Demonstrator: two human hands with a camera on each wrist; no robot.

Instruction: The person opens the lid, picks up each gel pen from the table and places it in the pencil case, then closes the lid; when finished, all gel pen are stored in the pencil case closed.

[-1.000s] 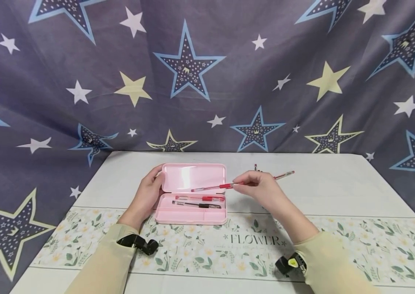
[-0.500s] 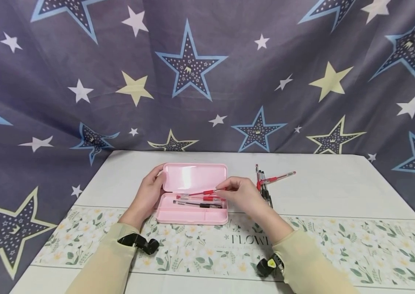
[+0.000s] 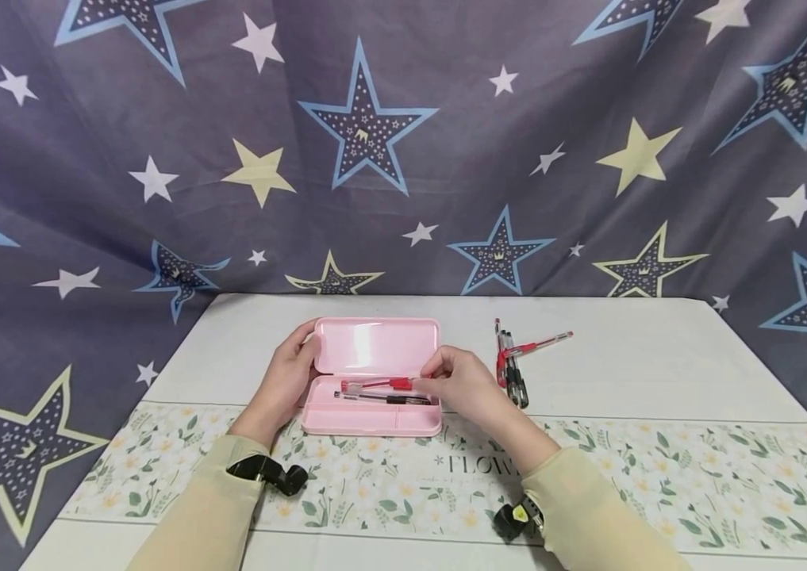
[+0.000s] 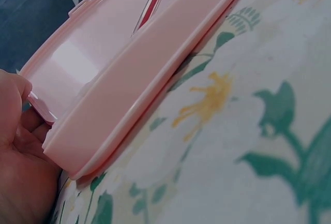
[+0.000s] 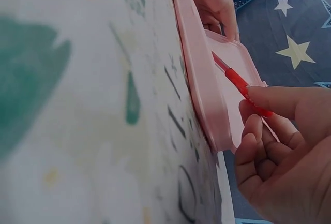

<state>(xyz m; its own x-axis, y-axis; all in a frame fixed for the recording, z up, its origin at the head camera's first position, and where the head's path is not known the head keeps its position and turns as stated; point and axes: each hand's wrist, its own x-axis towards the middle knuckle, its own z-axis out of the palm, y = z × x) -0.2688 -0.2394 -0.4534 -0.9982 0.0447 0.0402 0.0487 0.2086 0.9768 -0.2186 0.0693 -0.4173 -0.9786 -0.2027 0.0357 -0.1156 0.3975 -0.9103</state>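
I've got tbl [image 3: 646, 365] on cam, open pink case [image 3: 347, 419] on it. At its 9 o'clk, L hand [image 3: 287, 376] grips the lid [image 3: 378, 346]; at 3 o'clk, R hand [image 3: 462, 384]. Pen pile [image 3: 513, 371]: R hand's 2 o'clk. R hand pinches red pen [image 5: 239, 81], angled into case; blk pen [image 3: 403, 400] inside too.

Head view high, facing forward and down, wrist views low, close, all sharing pink case [image 3: 374, 355]

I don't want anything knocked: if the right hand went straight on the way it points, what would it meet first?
Beyond the red pen it holds, the right hand would probably meet the open lid first; how much gap lies between is unclear.
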